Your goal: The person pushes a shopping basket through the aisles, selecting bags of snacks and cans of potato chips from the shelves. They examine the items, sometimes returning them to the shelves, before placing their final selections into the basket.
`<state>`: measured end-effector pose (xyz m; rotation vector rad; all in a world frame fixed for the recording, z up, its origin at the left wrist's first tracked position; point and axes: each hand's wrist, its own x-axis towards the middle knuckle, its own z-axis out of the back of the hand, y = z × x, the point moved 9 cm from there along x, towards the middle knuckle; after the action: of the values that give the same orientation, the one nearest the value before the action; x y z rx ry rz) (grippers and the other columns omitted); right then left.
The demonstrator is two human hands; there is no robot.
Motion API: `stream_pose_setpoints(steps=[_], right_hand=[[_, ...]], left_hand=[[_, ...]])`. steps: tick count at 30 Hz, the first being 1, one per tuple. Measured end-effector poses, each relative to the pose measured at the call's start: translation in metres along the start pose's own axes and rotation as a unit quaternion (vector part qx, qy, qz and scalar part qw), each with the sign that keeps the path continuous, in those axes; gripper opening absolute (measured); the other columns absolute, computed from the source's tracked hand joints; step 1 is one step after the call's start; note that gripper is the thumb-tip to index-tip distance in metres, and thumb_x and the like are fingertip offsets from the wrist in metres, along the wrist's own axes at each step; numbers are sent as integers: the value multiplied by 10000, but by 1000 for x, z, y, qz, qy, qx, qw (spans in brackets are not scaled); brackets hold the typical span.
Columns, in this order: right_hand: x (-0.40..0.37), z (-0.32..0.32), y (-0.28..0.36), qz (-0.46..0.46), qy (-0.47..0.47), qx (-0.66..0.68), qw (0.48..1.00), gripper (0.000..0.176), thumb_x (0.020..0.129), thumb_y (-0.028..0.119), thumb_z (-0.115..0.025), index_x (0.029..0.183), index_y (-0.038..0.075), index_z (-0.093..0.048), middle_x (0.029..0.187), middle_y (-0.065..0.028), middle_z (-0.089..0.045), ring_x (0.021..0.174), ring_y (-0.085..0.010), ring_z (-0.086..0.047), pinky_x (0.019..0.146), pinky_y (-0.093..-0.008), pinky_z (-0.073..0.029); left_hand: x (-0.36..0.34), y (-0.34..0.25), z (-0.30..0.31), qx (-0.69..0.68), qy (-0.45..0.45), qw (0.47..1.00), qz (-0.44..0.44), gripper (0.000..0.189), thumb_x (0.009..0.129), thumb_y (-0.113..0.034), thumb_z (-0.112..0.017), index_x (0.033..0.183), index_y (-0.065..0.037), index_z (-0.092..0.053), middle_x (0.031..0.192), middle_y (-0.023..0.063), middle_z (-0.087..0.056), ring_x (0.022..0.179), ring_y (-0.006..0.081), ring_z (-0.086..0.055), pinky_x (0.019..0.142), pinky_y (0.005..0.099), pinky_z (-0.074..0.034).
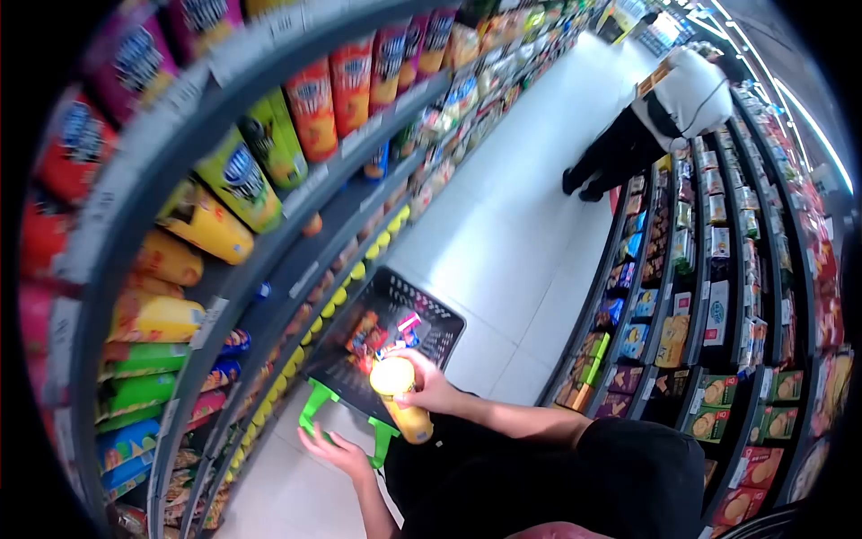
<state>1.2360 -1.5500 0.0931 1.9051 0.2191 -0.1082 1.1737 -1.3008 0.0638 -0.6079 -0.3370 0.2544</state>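
Note:
My right hand (432,388) is closed around a yellow chip canister (413,422) with a pale round lid, tilted over the near end of a black shopping basket (440,334). My left hand (338,451) lies against the basket's green handle (312,406), its fingers stretched out and apart. Part of the handle is hidden behind that hand. Inside the basket are colourful snack packs, among them a red-orange pack (364,334) and a blue, white and pink pack (409,331). The canister covers some of the basket's contents.
On the left, a curved shelf (269,193) carries chip canisters in purple, red, green and yellow. Shelves of boxed and bagged snacks (709,422) line the right side. Farther along the tiled aisle (503,216), a person (664,108) stands beside the right shelves.

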Motion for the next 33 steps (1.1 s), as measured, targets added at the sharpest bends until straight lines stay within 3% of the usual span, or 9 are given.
stream_pose_setpoints(steps=[2, 5, 6, 8, 12, 14, 18, 24, 33], right_hand=[[-7, -32, 30, 23, 43, 48, 998, 635, 771, 23, -671, 1347, 50, -403, 1164, -67, -532, 1102, -147, -516, 961, -300, -420], [-21, -76, 72, 22, 115, 101, 988, 589, 811, 71, -634, 1353, 39, -405, 1113, -58, -558, 1008, -116, -535, 863, -258, -460], [-26, -87, 83, 20, 130, 112, 985, 572, 823, 96, -628, 1349, 39, -411, 1111, -55, -558, 1006, -116, -536, 858, -255, -459], [-31, -104, 94, 29, 150, 123, 981, 556, 834, 121, -622, 1345, 39, -418, 1109, -51, -558, 1003, -116, -536, 853, -252, -458], [-36, -127, 112, 50, 154, 121, 979, 530, 853, 136, -602, 1343, 40, -426, 1111, -45, -559, 1026, -111, -525, 886, -253, -440], [-38, -134, 119, 83, 145, 97, 981, 513, 864, 122, -582, 1346, 39, -425, 1105, -42, -561, 1052, -116, -517, 937, -266, -415], [-39, -138, 120, 81, 116, 76, 987, 478, 900, 125, -549, 1355, 78, -410, 1060, -11, -565, 757, -19, -495, 614, -149, -408], [-38, -150, 140, 118, 118, 100, 981, 438, 905, 87, -554, 1326, 71, -439, 1065, -40, -581, 921, -100, -575, 809, -238, -485], [-36, -128, 165, 124, 67, 90, 986, 415, 911, 173, -566, 1302, 80, -460, 1049, -21, -581, 809, -40, -534, 673, -182, -442]], left_hand=[[1, -22, 1, -125, 76, 989, -32, 384, 959, -175, -452, 1270, 50, -457, 1313, 236, -460, 1247, 365, -438, 1057, 443, -319], [-27, -54, -14, -417, 287, 862, 6, 544, 972, -418, -451, 1243, 53, -471, 1190, 160, -553, 1118, 280, -535, 986, 402, -390], [-31, -61, -8, -418, 282, 863, -9, 544, 972, -418, -451, 1243, 53, -471, 1190, 160, -553, 1118, 280, -535, 986, 402, -390], [-46, -81, -6, -623, 340, 701, 70, 713, 894, -548, -557, 1281, 37, -432, 1184, 117, -546, 1091, 213, -538, 948, 361, -422], [-40, -110, 28, -687, 321, 647, 83, 857, 759, -456, -767, 1331, 13, -334, 1129, 121, -567, 987, 210, -602, 842, 324, -498], [-35, -123, 46, -678, 341, 646, 83, 808, 756, -379, -773, 1316, 13, -341, 1092, 130, -580, 934, 228, -624, 813, 336, -514], [-29, -132, 65, -658, 353, 658, 95, 719, 737, -198, -753, 1296, 1, -347, 1008, 155, -604, 830, 270, -658, 771, 363, -539], [-21, -129, 74, -651, 331, 677, 89, 720, 712, -115, -745, 1302, -11, -347, 1050, 150, -590, 867, 264, -647, 811, 362, -527], [-28, -171, 87, -636, 450, 624, 65, 627, 709, -56, -734, 1237, 18, -405, 998, 156, -617, 901, 268, -650, 836, 366, -518]])
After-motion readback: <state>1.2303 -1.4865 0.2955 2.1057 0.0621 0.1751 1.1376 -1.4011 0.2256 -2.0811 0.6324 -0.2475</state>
